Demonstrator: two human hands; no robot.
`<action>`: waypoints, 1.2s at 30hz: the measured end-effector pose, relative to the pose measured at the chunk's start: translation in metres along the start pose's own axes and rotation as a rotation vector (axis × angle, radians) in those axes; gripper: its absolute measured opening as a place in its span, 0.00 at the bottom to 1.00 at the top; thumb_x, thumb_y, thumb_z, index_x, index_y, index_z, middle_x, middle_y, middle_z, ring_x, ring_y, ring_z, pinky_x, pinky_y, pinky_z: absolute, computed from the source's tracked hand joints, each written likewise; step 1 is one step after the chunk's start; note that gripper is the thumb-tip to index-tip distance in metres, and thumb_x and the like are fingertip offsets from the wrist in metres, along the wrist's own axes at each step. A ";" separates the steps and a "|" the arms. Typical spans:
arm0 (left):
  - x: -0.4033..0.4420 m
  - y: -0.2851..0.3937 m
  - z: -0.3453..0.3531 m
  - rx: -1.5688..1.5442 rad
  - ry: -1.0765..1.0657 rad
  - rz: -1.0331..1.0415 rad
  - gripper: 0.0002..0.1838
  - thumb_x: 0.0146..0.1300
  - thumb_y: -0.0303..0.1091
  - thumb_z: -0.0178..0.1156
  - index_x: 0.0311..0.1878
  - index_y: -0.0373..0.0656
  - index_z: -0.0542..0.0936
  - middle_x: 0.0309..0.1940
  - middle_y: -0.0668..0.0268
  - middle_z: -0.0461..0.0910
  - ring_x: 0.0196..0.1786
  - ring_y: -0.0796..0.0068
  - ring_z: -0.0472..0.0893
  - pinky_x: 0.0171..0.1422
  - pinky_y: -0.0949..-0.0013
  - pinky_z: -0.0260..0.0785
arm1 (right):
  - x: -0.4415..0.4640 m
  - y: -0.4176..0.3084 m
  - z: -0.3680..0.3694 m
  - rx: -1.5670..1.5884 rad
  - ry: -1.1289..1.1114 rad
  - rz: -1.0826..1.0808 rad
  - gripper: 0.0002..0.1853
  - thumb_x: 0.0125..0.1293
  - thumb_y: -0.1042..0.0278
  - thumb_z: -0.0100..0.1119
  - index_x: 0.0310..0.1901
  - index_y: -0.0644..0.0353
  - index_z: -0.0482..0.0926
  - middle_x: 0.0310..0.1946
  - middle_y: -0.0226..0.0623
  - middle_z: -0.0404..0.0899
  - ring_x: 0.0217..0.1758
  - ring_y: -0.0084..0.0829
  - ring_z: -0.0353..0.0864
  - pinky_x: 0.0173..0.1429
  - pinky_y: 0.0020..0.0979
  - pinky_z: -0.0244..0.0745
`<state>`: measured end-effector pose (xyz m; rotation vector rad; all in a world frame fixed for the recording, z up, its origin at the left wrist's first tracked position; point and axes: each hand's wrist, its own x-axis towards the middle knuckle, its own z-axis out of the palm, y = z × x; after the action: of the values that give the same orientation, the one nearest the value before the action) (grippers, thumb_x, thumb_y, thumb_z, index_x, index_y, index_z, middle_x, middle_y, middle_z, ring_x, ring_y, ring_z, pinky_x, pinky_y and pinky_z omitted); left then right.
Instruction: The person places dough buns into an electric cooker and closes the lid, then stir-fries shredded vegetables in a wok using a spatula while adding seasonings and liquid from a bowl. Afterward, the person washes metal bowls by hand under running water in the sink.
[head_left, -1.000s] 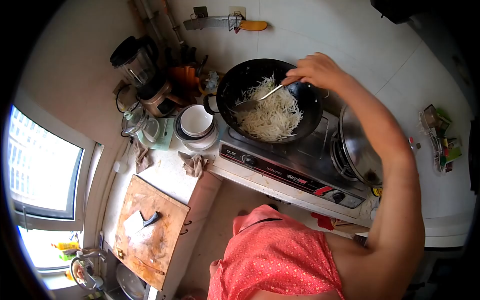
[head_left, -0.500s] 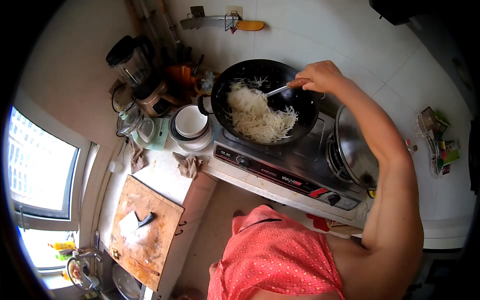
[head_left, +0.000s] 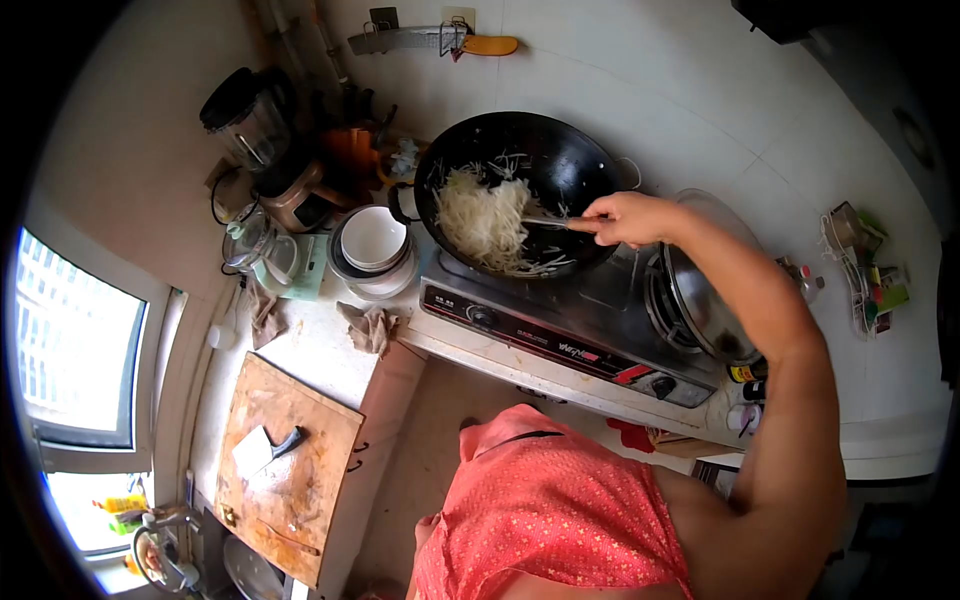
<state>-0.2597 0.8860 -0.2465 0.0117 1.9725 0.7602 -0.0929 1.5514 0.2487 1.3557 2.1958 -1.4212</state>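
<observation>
My right hand point(head_left: 628, 218) is closed round the wooden handle of a metal-shafted wok spatula point(head_left: 545, 221). The spatula's head is hidden among pale shredded vegetable, which looks like potato point(head_left: 482, 222), heaped in the left half of a black wok point(head_left: 572, 150). The wok sits on the left burner of a gas stove point(head_left: 540, 315). At the left edge of the red patterned apron, a little skin shows that seems to be my left hand point(head_left: 426, 527); its fingers are hidden.
A glass lid point(head_left: 705, 300) covers the right burner. Left of the wok stand stacked bowls point(head_left: 376, 240), a blender point(head_left: 262, 140) and a cloth point(head_left: 368, 328). A cleaver point(head_left: 255, 452) lies on the wooden cutting board point(head_left: 310, 400). Another knife point(head_left: 425, 42) hangs on the wall.
My right hand has come lower, nearer the wok's front right side, and the spatula lies flatter. The shreds have been pushed left into a tighter heap.
</observation>
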 end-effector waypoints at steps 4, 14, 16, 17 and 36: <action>-0.027 0.042 -0.013 -0.064 0.026 -0.007 0.18 0.61 0.38 0.59 0.45 0.30 0.79 0.36 0.57 0.83 0.37 0.72 0.81 0.43 0.69 0.73 | -0.021 0.007 -0.012 0.468 -0.043 0.114 0.24 0.65 0.66 0.53 0.63 0.55 0.64 0.24 0.29 0.69 0.15 0.12 0.61 0.13 0.14 0.49; 0.024 -0.009 -0.031 -0.019 -0.021 0.017 0.18 0.61 0.38 0.62 0.43 0.30 0.79 0.36 0.57 0.83 0.38 0.72 0.81 0.44 0.70 0.73 | 0.017 0.006 0.035 -0.398 0.260 -0.323 0.25 0.59 0.72 0.57 0.59 0.63 0.70 0.39 0.41 0.82 0.34 0.27 0.79 0.42 0.28 0.74; 0.035 -0.017 -0.033 0.036 -0.034 0.078 0.18 0.61 0.39 0.62 0.43 0.30 0.79 0.35 0.57 0.83 0.38 0.72 0.82 0.43 0.70 0.73 | -0.015 -0.002 0.017 -0.484 0.198 -0.301 0.25 0.58 0.73 0.58 0.59 0.63 0.71 0.43 0.41 0.82 0.39 0.28 0.79 0.47 0.29 0.73; 0.036 -0.019 -0.034 0.039 -0.041 0.076 0.18 0.61 0.39 0.62 0.43 0.30 0.79 0.35 0.57 0.83 0.38 0.72 0.82 0.43 0.70 0.73 | -0.032 -0.007 0.007 -0.568 0.137 -0.286 0.25 0.57 0.73 0.59 0.58 0.63 0.71 0.47 0.42 0.81 0.44 0.29 0.80 0.52 0.29 0.71; 0.040 0.029 -0.055 -0.008 -0.195 0.114 0.16 0.61 0.36 0.60 0.43 0.31 0.78 0.34 0.60 0.82 0.36 0.74 0.80 0.42 0.71 0.72 | -0.081 -0.090 0.001 -0.448 -0.153 0.250 0.23 0.64 0.66 0.54 0.61 0.56 0.70 0.30 0.32 0.78 0.23 0.17 0.73 0.21 0.22 0.67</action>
<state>-0.3334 0.8940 -0.2460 0.1876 1.7942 0.8095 -0.1169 1.4924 0.3521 1.2549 1.9998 -0.8481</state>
